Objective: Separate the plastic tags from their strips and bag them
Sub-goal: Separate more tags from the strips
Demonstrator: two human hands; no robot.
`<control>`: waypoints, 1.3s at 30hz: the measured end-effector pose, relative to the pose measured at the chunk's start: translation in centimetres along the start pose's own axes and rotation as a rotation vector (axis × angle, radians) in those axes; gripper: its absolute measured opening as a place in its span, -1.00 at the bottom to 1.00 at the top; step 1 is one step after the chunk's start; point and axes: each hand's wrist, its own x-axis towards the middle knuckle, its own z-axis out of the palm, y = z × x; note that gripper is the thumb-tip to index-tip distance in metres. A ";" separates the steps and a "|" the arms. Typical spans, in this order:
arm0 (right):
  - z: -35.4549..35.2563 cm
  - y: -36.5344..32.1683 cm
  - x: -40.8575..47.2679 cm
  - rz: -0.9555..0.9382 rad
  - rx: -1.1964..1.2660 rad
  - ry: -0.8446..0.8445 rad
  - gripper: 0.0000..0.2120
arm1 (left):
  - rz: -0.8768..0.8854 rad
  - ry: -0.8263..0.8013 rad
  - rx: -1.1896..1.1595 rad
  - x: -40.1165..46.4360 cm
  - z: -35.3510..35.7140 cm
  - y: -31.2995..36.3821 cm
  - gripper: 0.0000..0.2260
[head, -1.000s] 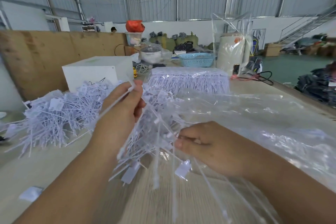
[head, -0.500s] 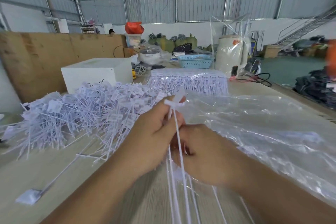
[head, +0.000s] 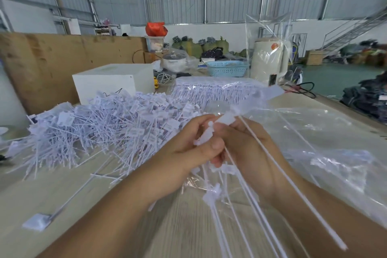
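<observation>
While both hands (head: 213,142) pinch one tag strip (head: 209,135) together, its tails hang below.

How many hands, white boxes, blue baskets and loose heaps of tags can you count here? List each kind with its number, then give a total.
Hands: 2, the left hand and the right hand, both gripping tags
White box: 1
Blue basket: 1
Loose heap of tags: 1
Total: 5

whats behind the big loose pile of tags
Behind the loose tag pile stands a white box, with a brown board further back. The box's lower front is hidden by the pile.
</observation>
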 end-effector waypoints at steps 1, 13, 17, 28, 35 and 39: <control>-0.6 -0.4 -0.5 -0.028 0.063 0.007 -0.70 | -0.029 -0.016 -0.013 0.1 -0.2 -0.2 -0.48; -2.2 -4.3 -0.3 0.004 0.626 0.072 -0.82 | 0.087 0.294 -0.103 0.2 -3.0 1.9 -0.90; -2.3 -3.8 -0.5 0.048 0.653 0.074 -0.76 | 0.062 0.381 0.125 0.0 -2.8 2.1 -0.90; -1.4 -3.1 -1.9 0.034 -0.226 -0.149 -0.79 | 0.154 0.730 0.452 0.1 -3.6 2.6 -0.85; 0.6 -1.6 -2.6 -0.017 -0.453 -0.294 -0.46 | 0.176 0.526 0.348 0.3 0.4 3.5 -0.96; 1.1 -1.6 -2.6 0.112 0.065 -0.273 -0.72 | 0.084 0.382 0.153 0.3 0.8 3.8 -0.74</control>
